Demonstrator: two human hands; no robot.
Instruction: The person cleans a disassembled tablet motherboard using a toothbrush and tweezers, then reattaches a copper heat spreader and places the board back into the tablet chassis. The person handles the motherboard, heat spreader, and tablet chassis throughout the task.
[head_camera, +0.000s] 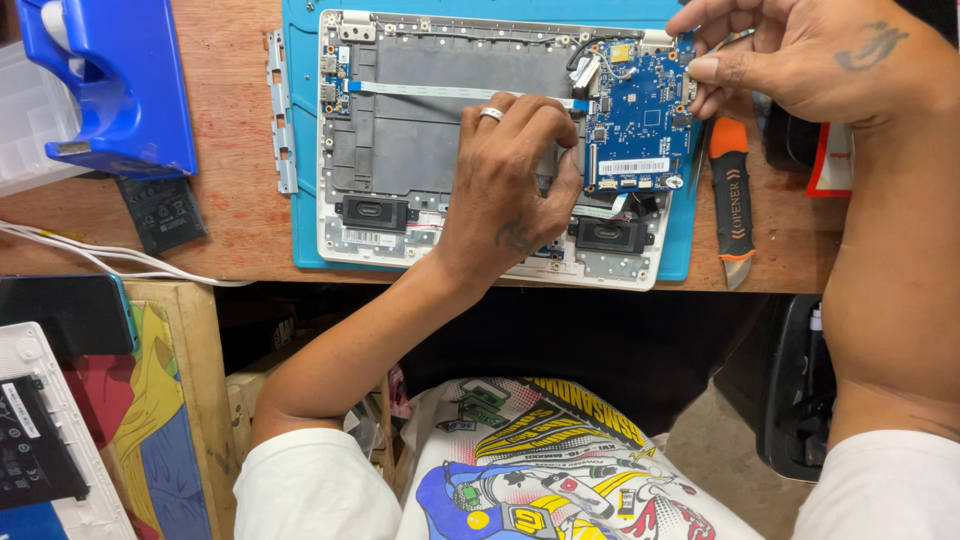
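we're freeing the blue circuit board (640, 115): left hand (510, 185) pinches its ribbon cable (450, 91), right hand (790, 55) pinches the board's edge; next needs gentle lifting.

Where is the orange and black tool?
In the head view, the orange and black tool lies on the wooden table, right of the blue circuit board, just below the right hand.

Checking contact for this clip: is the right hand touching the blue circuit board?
Touching: head view shows right hand fingers on the blue circuit board edge.
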